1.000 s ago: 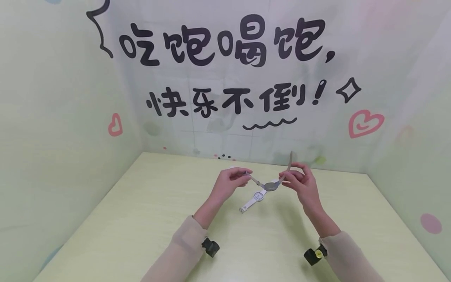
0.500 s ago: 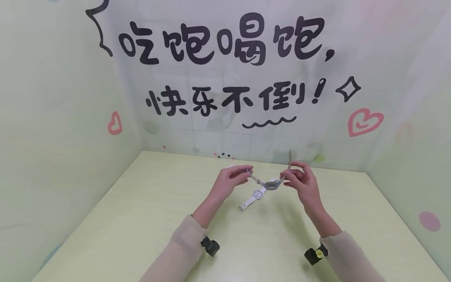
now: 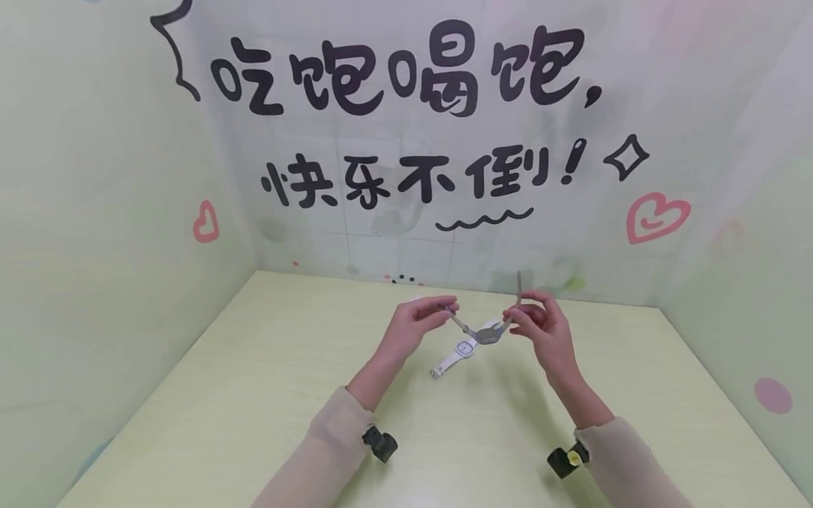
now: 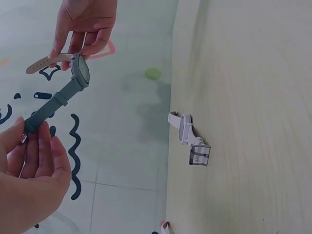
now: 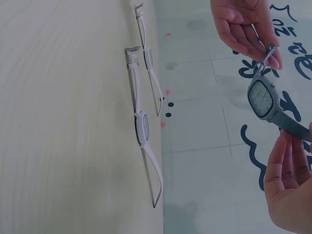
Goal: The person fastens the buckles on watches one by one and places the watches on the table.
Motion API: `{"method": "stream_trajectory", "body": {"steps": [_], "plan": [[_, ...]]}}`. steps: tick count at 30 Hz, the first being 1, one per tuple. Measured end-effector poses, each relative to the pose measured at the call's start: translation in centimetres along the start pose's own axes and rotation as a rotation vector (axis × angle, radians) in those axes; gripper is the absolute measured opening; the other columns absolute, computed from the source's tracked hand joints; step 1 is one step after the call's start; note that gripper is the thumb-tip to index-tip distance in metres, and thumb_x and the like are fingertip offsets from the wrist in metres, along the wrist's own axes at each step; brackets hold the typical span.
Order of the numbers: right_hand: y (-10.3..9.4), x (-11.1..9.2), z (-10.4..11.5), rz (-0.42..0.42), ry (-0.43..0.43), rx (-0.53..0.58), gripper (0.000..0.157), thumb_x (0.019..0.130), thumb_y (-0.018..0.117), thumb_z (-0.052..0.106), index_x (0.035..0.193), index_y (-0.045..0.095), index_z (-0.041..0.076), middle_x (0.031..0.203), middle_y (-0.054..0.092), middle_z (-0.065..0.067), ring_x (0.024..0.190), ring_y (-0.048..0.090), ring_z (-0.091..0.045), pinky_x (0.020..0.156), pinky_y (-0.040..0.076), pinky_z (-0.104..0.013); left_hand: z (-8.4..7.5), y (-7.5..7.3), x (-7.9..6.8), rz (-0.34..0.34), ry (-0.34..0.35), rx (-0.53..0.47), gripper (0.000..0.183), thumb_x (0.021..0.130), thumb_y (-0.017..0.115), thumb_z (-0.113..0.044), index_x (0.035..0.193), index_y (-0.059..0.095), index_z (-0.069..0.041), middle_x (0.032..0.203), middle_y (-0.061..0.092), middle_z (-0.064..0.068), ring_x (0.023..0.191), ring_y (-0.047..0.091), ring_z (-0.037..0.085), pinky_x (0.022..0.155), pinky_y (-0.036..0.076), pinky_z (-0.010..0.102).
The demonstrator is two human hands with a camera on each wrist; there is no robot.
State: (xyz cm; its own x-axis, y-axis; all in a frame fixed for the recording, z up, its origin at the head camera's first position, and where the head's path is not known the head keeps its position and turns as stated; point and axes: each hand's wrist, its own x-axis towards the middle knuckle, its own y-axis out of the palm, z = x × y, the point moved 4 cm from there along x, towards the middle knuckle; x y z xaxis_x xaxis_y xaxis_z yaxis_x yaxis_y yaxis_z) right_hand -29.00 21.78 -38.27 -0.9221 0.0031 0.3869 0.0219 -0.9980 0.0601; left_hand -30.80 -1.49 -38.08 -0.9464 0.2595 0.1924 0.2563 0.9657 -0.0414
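Note:
A grey-green wristwatch (image 3: 488, 336) hangs in a shallow V above the table, held between both hands. My left hand (image 3: 406, 331) pinches its buckle end. My right hand (image 3: 547, 337) pinches the other strap, whose free tip stands up past the fingers. The squarish dial (image 5: 263, 97) shows in the right wrist view. Under the held watch, a white wristwatch (image 3: 466, 348) lies on the table, its far strap partly hidden in the head view. A second white wristwatch (image 5: 148, 57) lies beyond it in the right wrist view; the left hand mostly hides it from the head camera.
The pale wood-grain table (image 3: 267, 381) is bounded by a printed back wall (image 3: 356, 247) and side walls. Both white watches lie toward the table's back edge. A black wrist camera (image 3: 380, 444) sits on the left sleeve, another (image 3: 567, 460) on the right.
The held watch's case has rocked slightly, and its free strap tip has shifted a little left. Both hands keep their hold in nearly the same place.

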Motion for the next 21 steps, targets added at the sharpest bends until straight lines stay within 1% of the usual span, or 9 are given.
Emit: {"method": "stream_trajectory", "body": {"steps": [6,8,12,15,17,19,21], "plan": [[0.14,-0.19,0.06,0.001,-0.010,-0.031,0.034,0.095,0.064,0.001,0.124,0.048,-0.006,0.091,0.073,0.009,0.084,0.070,-0.004,0.072,0.060,-0.020,-0.19,-0.06,-0.05,-0.034,0.020,0.010,0.033,0.095,0.065,-0.008,0.128,0.066,-0.005,0.122,0.072,0.013,0.115,0.068,0.018,0.100,0.054,0.031],[0.26,-0.25,0.08,0.010,-0.015,-0.035,0.035,0.095,0.063,0.000,0.125,0.047,-0.008,0.091,0.073,0.009,0.084,0.070,-0.004,0.072,0.059,-0.020,-0.24,-0.09,-0.17,-0.046,0.021,-0.001,0.035,0.095,0.065,-0.006,0.129,0.065,-0.005,0.122,0.072,0.013,0.114,0.068,0.018,0.100,0.054,0.031],[0.41,-0.35,0.23,0.021,-0.032,-0.048,0.030,0.095,0.063,-0.002,0.122,0.052,-0.003,0.091,0.073,0.009,0.084,0.069,-0.003,0.071,0.059,-0.019,-0.26,-0.05,-0.25,-0.065,0.023,-0.052,0.036,0.095,0.064,-0.003,0.131,0.061,-0.005,0.123,0.071,0.016,0.114,0.069,0.019,0.100,0.054,0.031],[0.45,-0.33,0.34,0.023,-0.043,-0.061,0.027,0.094,0.063,-0.002,0.119,0.056,0.006,0.091,0.073,0.009,0.084,0.069,-0.003,0.071,0.059,-0.019,-0.23,0.03,-0.16,-0.079,0.019,-0.103,0.029,0.095,0.064,-0.002,0.123,0.058,-0.003,0.122,0.071,0.018,0.113,0.070,0.018,0.100,0.054,0.032],[0.48,-0.28,0.40,0.031,-0.050,-0.066,0.027,0.094,0.063,-0.002,0.118,0.057,0.009,0.092,0.072,0.010,0.085,0.069,-0.003,0.071,0.059,-0.019,-0.26,0.07,-0.13,-0.091,0.017,-0.120,0.024,0.094,0.065,-0.001,0.116,0.056,-0.003,0.120,0.071,0.019,0.111,0.071,0.018,0.100,0.054,0.033],[0.53,-0.24,0.44,0.038,-0.053,-0.073,0.027,0.094,0.063,-0.002,0.119,0.057,0.008,0.092,0.072,0.010,0.085,0.069,-0.002,0.071,0.059,-0.019,-0.31,0.10,-0.11,-0.104,0.010,-0.130,0.019,0.094,0.065,-0.001,0.110,0.056,-0.002,0.118,0.071,0.019,0.111,0.071,0.018,0.102,0.054,0.033],[0.59,-0.23,0.46,0.043,-0.054,-0.080,0.028,0.094,0.063,-0.002,0.120,0.055,0.002,0.092,0.072,0.011,0.085,0.069,-0.002,0.071,0.059,-0.019,-0.33,0.12,-0.12,-0.113,0.004,-0.130,0.018,0.093,0.066,0.000,0.108,0.057,-0.003,0.117,0.071,0.019,0.112,0.070,0.019,0.103,0.053,0.034]]}}
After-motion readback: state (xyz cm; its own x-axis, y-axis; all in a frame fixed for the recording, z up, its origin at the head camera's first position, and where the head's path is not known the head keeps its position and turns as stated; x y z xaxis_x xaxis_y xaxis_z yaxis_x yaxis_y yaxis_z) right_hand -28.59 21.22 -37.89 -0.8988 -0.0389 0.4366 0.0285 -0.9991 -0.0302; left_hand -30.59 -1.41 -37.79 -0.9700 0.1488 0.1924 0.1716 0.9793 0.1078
